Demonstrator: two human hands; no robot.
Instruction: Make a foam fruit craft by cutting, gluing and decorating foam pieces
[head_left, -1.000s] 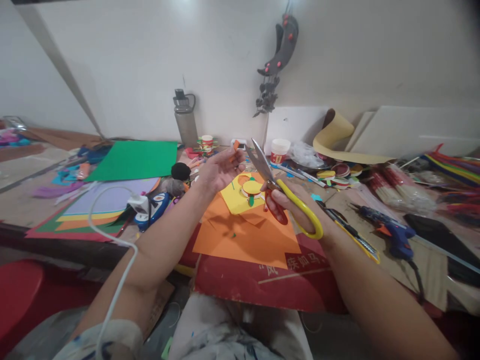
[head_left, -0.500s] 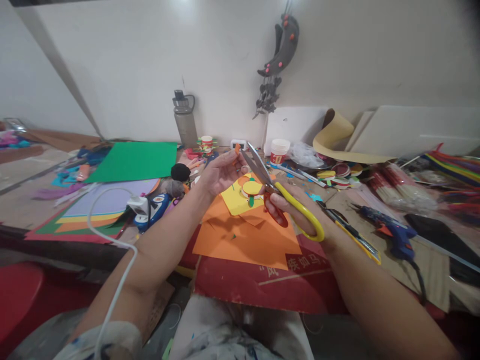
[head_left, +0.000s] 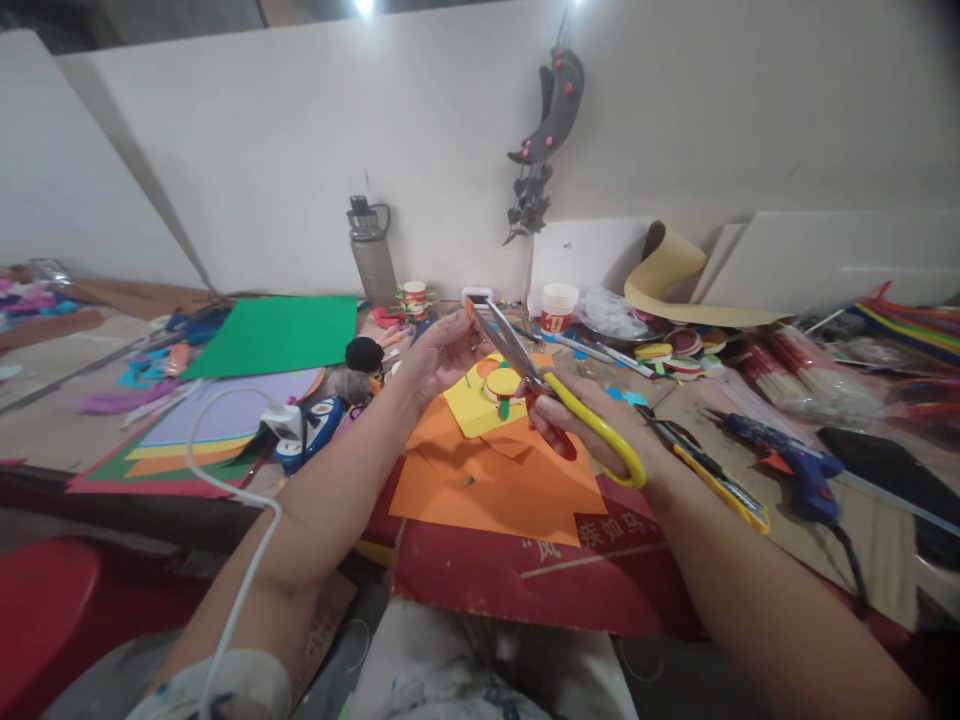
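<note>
Between the fingertips of my left hand [head_left: 444,350] is a small piece of orange paper [head_left: 470,308]. My right hand [head_left: 574,405] grips scissors [head_left: 596,430] with one yellow and one red handle loop. The blades point up and to the left, spread a little, with their tips beside the orange piece. Below my hands lie orange sheets [head_left: 487,510] and a yellow sheet [head_left: 461,410]. A small round craft piece [head_left: 502,384], yellow on top with green bits, rests on the yellow sheet, partly behind the scissors.
A green sheet [head_left: 281,335] and stacked coloured paper [head_left: 180,440] lie to the left, near a white cable [head_left: 259,495]. A grey bottle [head_left: 371,255] and paper cups [head_left: 558,308] stand at the back. On the right are a utility knife [head_left: 712,475] and a glue gun [head_left: 795,465].
The view has tilted slightly up. The orange piece sits a little lower against the scissor tips and appears turned. Both hands keep their holds.
</note>
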